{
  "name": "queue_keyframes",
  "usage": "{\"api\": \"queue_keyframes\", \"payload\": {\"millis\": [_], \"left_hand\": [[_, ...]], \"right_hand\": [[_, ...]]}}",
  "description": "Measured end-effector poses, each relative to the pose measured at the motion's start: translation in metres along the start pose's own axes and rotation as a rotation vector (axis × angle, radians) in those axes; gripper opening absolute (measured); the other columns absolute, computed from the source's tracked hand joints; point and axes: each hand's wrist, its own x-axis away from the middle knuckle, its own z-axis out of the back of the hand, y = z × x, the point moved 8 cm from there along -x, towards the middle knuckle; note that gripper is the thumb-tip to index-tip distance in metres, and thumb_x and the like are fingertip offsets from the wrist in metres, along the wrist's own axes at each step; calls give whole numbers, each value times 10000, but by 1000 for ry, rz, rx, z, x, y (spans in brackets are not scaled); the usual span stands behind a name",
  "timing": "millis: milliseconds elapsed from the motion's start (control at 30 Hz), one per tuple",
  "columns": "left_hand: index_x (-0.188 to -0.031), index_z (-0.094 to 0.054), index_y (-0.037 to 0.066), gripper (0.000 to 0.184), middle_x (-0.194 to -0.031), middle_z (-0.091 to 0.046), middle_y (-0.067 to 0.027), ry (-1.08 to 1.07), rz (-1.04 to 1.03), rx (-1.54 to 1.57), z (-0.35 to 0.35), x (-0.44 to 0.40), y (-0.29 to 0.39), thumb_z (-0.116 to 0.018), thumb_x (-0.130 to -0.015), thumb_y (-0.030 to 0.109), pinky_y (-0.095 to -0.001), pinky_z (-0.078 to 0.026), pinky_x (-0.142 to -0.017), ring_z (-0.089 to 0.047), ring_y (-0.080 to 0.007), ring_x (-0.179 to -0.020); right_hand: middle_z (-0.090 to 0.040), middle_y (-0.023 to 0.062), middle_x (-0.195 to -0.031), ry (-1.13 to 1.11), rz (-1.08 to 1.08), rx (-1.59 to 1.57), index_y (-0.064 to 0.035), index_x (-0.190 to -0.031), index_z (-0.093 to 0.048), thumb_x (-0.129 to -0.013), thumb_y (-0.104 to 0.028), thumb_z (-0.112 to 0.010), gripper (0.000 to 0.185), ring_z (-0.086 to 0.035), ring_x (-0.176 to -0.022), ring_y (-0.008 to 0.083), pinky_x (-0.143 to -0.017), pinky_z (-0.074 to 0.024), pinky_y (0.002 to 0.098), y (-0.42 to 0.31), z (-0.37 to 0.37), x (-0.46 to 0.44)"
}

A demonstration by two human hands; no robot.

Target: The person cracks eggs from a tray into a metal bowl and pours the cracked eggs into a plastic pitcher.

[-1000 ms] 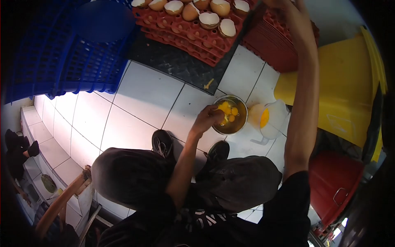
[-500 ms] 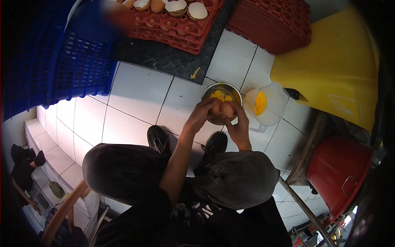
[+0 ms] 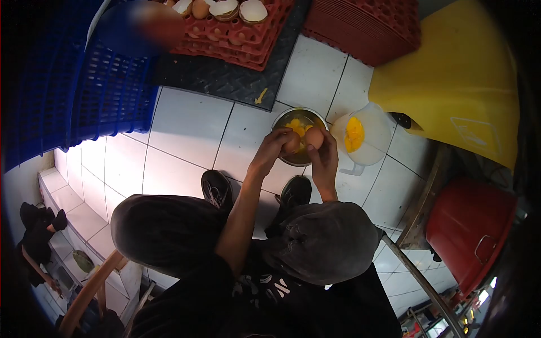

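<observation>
My left hand (image 3: 273, 149) closes its fingers around a brown egg (image 3: 291, 143) over a metal bowl (image 3: 320, 123). In my right hand (image 3: 324, 162) is another brown egg (image 3: 314, 137), pinched between thumb and fingers. The two rounded shells sit side by side with a small gap; whether each is whole or a half shell I cannot tell. Several yellow yolks (image 3: 297, 125) lie in clear liquid inside the bowl. Right beside it stands a translucent plastic jug (image 3: 376, 125) with yolks (image 3: 354, 135) at its bottom.
Red egg trays (image 3: 242, 45) with eggs and broken shells stand on a black textured platform (image 3: 225, 84). Stacked red trays (image 3: 360, 28) are further right, beside a yellow container (image 3: 445, 84). A blue basket (image 3: 112, 90) is left; a red tub (image 3: 468, 231) is right.
The two brown shells, pressed close together earlier, have moved slightly apart, showing more of the yolks below. The whole view has shifted a little.
</observation>
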Motion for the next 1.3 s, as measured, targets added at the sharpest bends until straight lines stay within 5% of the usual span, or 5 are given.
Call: {"api": "queue_keyframes", "payload": {"millis": [133, 333, 467, 833, 1300], "left_hand": [[-1203, -508, 24, 364, -1031, -577, -81, 46, -56, -124, 10, -4, 0, -548, -878, 184, -265, -500, -748, -577, -150, -912], [-1149, -554, 35, 384, -943, -606, -52, -53, -59, -345, -8, 10, 17, -662, -806, 170, -238, -478, -737, -578, -123, -852], [-1102, -602, 22, 440, -971, -624, -56, 7, -170, -518, -3, 6, 25, -758, -736, 210, -240, -481, -756, -585, -117, -878], [-1048, -657, 30, 408, -962, -675, -79, 82, -182, -676, -4, 13, 38, -779, -697, 196, -268, -500, -806, -624, -134, -894], [-1033, -673, 19, 460, -888, -695, -124, 188, -310, -640, -1, 18, 44, -797, -654, 250, -293, -519, -748, -662, -173, -820]], "right_hand": [[-593, 114, -1087, -92, -561, -452, -23, -1282, -468, -890, -180, -576, 435, -624, -926, 199, -757, -507, 285, 57, -4, 1], [-607, 92, -1031, -195, -693, -369, -34, -1234, -482, -898, -216, -562, 390, -626, -733, 153, -666, -499, 264, 57, -6, -2], [-625, 86, -1014, -305, -692, -394, -35, -1210, -490, -879, -169, -595, 372, -635, -781, 146, -667, -499, 261, 52, -7, -5], [-659, 129, -989, -387, -210, 340, 19, -1126, -607, -760, -71, -709, 390, -661, -794, 158, -705, -531, 279, 14, -6, -23], [-673, 164, -992, -361, -118, 353, 35, -1144, -598, -754, -6, -683, 401, -672, -885, 205, -784, -545, 304, 7, -9, -25]]}}
